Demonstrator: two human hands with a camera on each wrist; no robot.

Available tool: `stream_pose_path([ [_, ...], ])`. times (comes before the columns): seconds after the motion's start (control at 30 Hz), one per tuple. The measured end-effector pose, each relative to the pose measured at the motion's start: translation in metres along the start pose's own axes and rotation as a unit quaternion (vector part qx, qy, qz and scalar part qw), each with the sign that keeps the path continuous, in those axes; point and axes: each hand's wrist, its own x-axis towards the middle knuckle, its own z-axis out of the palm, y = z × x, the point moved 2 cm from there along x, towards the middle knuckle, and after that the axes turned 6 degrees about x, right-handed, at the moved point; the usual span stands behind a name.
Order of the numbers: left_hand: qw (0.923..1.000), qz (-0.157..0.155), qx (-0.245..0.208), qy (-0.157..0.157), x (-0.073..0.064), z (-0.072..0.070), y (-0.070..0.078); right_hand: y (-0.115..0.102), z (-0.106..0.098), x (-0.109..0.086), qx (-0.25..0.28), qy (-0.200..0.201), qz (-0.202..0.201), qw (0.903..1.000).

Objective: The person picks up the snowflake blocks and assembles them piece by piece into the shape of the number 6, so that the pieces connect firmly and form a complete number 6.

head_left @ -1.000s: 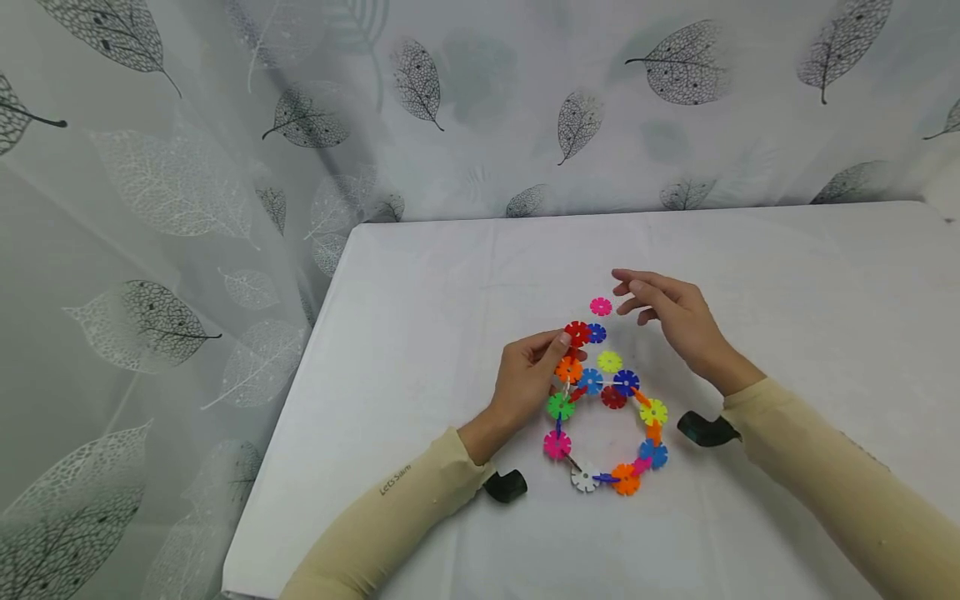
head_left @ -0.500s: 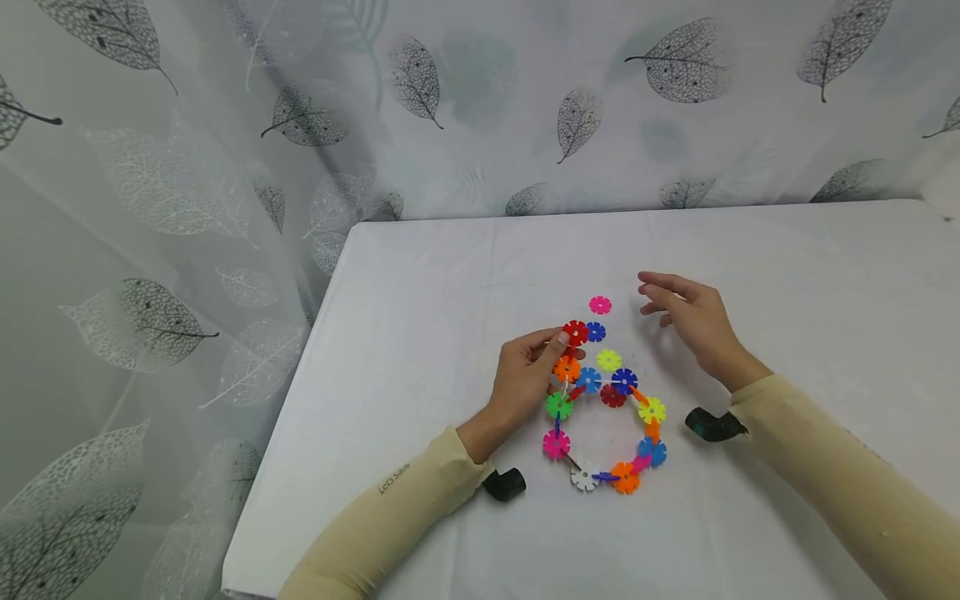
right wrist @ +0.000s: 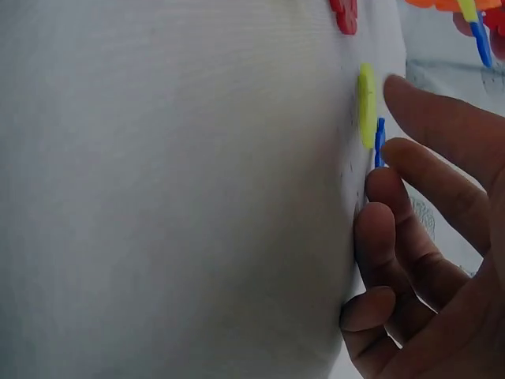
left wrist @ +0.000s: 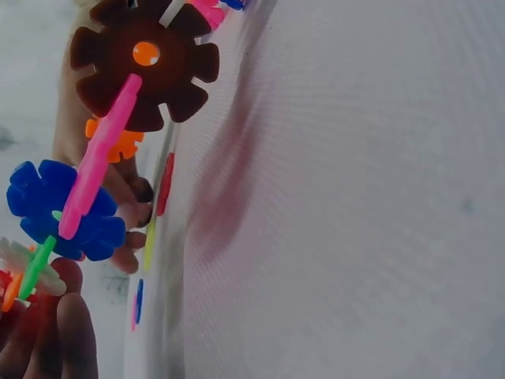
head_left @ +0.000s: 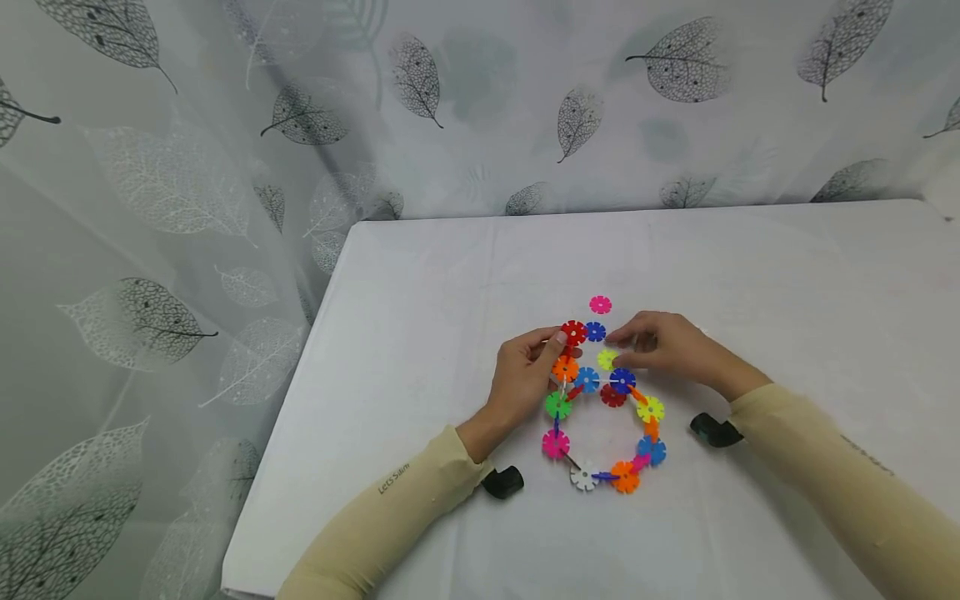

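Note:
My left hand (head_left: 517,375) pinches a red notched plastic disc (head_left: 573,333) at the top of a chain of interlocking snowflake discs. This chain loops below through an orange disc (head_left: 566,368), a green disc (head_left: 558,406) and a white disc (head_left: 583,477). In the left wrist view, a brown disc (left wrist: 177,67) and a blue disc (left wrist: 31,197) of the chain hang close to the camera. My right hand (head_left: 671,348) has its thumb and fingers apart beside a loose yellow disc (right wrist: 366,110) on the table. A small gap shows between thumb and disc.
A loose blue disc (head_left: 595,332) and a pink disc (head_left: 600,305) lie beyond the chain. Inside the loop's far side is a dark red disc (head_left: 612,396). White cloth covers the table (head_left: 435,300); a leaf-patterned curtain (head_left: 480,108) hangs behind it.
My right hand first drew away to the right, then came back left and nearer, down to the yellow disc. The left hand and the chain have hardly moved.

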Motion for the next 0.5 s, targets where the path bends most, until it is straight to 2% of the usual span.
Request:
stream_pose_path([
  [0.3, 1.0000, -0.001, 0.004, 0.002, -0.002, -0.003, 0.001, -0.013, 0.005, 0.000, -0.031, -0.019, -0.010, 0.9993],
  [0.5, 0.9999, -0.015, -0.001, 0.001, -0.004, -0.004, 0.002, -0.016, 0.004, 0.002, -0.018, 0.000, 0.009, 0.9998],
])
